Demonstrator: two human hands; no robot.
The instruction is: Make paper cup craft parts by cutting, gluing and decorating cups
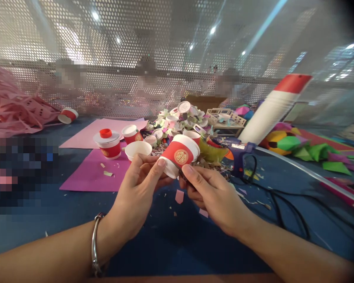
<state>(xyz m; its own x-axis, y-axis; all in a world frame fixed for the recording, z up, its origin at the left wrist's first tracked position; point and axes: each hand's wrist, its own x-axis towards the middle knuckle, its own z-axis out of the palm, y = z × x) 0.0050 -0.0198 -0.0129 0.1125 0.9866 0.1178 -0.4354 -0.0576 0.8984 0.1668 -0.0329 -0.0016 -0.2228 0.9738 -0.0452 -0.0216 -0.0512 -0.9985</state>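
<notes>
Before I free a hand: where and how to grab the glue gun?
Glue gun: take the handle, likely best with the right hand, from the near side. The handle hangs down from the body toward the wearer, while the front end points left at the scrap pile. Mind the cord looping just right of the handle.

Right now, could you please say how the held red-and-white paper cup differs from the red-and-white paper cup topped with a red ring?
The held cup tilts in the left hand; the ring-topped cup stands upright on a purple sheet. The ring-topped cup bears a whitish disc under its red ring; the held cup shows neither. Both are red and white with gold print.
</notes>
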